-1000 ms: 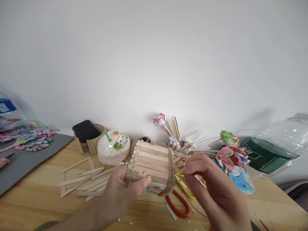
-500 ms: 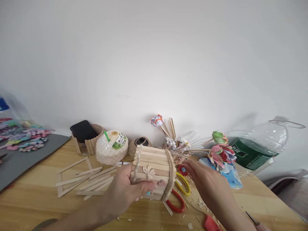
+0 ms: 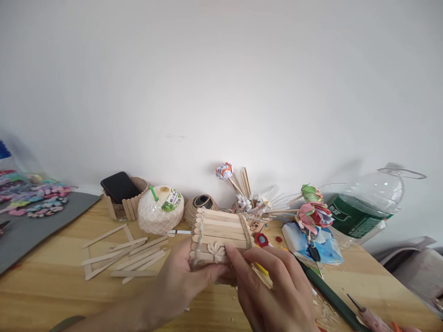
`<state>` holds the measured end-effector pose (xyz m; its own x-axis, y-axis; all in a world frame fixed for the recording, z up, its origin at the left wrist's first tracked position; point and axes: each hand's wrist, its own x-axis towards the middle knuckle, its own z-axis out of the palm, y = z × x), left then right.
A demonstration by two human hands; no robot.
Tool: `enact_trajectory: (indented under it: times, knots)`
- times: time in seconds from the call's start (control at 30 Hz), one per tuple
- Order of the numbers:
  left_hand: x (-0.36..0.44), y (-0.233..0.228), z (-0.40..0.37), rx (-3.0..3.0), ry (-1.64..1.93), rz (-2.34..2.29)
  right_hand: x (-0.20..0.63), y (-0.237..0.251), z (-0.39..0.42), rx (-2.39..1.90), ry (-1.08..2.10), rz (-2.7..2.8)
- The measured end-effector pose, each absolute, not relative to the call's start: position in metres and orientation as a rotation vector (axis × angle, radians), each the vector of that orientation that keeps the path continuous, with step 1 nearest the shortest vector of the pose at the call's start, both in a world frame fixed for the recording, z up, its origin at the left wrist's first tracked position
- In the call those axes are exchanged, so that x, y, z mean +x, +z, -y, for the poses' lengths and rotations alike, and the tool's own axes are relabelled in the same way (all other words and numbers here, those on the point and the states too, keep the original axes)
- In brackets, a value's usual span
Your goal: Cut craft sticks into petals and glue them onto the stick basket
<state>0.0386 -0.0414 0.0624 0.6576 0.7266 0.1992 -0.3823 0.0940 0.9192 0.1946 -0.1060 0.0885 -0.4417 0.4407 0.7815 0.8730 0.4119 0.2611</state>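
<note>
My left hand (image 3: 187, 272) grips a pot of pale craft sticks (image 3: 221, 226), thumb across its near side. The pot lies tilted, with jute twine around its right end and a thin pale cord around its left. A small wooden petal flower (image 3: 216, 251) decorates its side. My right hand (image 3: 277, 286) is closed against the pot's right part, with its index fingertip beside the petal flower; its thumb is mostly hidden. A red felt flower with a blue centre (image 3: 262, 240) lies just beyond my right hand.
Loose craft sticks (image 3: 138, 258) lie at left, before a coconut (image 3: 161, 210) and a box holding a phone (image 3: 121, 186). A twine ball (image 3: 200, 207), paper flowers (image 3: 314, 216) and a large bottle (image 3: 363, 207) stand behind. An awl (image 3: 367, 316) lies at right, near wood shavings.
My right hand has moved left from beside the red felt flower onto the pot. The pot has turned, lowering its petal flower. The yellow and red scissor handles are now mostly covered.
</note>
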Motion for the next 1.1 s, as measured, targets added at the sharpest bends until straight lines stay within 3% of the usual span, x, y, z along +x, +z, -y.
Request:
enact_trajectory:
  times: [0.37,0.57,0.8,1.1]
  knots:
    - [0.037,0.063,0.041,1.278,0.866,-0.361,0.193,0.09,0.107,-1.079,-0.876,2.074]
    - [0.039,0.072,0.042,1.264,0.901,-0.335,0.194,0.099,0.109,-1.09,-0.295,1.926]
    - [0.039,0.066,0.044,1.357,0.906,-0.331,0.183,0.1,0.103,-1.335,-0.004,1.665]
    - [0.036,0.068,0.044,1.471,0.939,-0.308,0.179,0.106,0.097,-1.324,0.637,1.434]
